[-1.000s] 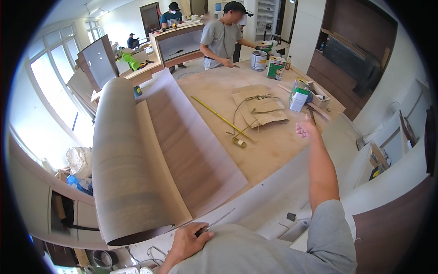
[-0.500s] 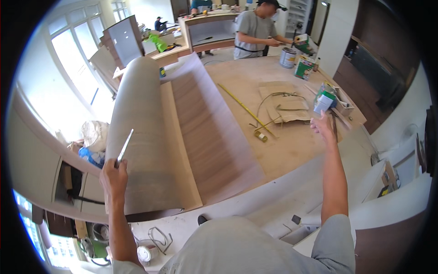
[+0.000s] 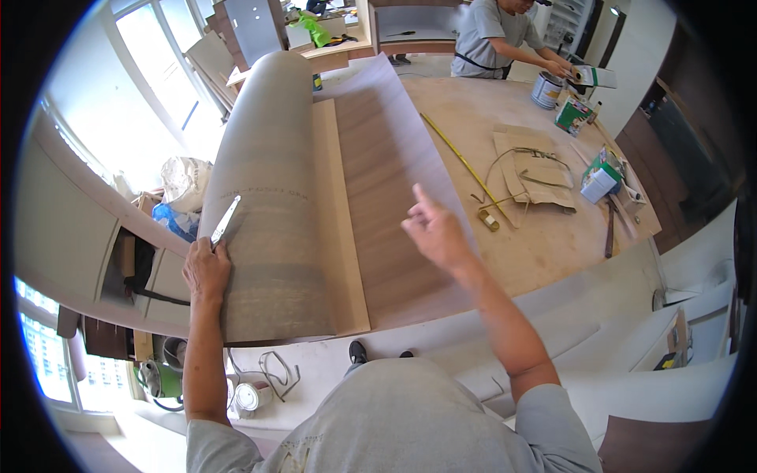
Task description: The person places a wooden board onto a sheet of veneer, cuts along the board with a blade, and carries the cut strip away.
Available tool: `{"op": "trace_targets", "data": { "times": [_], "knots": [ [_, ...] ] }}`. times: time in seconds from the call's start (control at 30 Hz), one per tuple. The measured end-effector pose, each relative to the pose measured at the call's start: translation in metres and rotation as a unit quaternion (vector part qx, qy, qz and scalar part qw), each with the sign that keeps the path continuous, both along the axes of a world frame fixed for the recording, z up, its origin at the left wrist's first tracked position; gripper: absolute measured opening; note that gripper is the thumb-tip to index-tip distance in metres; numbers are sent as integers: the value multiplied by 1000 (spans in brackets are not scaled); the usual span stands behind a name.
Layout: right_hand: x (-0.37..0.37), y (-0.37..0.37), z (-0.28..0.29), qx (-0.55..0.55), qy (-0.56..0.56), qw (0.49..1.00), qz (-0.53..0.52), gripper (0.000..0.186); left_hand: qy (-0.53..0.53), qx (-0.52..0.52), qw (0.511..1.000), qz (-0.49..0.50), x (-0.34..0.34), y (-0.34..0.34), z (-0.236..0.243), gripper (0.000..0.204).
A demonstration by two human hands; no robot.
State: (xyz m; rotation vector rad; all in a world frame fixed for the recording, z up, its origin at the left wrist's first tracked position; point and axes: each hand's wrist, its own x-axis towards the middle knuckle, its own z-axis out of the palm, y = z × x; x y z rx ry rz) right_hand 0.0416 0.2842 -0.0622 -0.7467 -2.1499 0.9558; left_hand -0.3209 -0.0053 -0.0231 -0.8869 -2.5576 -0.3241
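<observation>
My left hand [image 3: 206,272] is closed round a slim silver knife [image 3: 225,221], its narrow end pointing up and away. That hand rests at the near left side of a big roll of grey-brown sheet [image 3: 264,181]. My right hand [image 3: 443,236] is in the air over the flat, unrolled wood-grain sheet [image 3: 386,181], with the index finger stretched out and the other fingers partly curled. I see nothing in it. Between roll and flat sheet lies a long pale board strip [image 3: 341,221].
On the table [image 3: 457,102] are a yellow tape measure [image 3: 489,220], flattened cardboard [image 3: 544,189], a hammer [image 3: 609,229] and several tins, one a green and white can [image 3: 602,175]. A co-worker [image 3: 501,39] handles a can at the far right. A bucket [image 3: 251,396] stands on the floor.
My right hand has swung left, from beside the tins to over the wood-grain sheet. The knife stays in my left hand. The co-worker's can is now tipped over sideways.
</observation>
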Motion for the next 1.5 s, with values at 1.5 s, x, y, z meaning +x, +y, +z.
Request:
{"op": "trace_targets", "data": {
  "times": [1.5],
  "knots": [
    [-309, -198, -47, -76, 114, 877, 461, 65, -155, -18, 987, -35, -149, 137, 39, 39]
  ]
}}
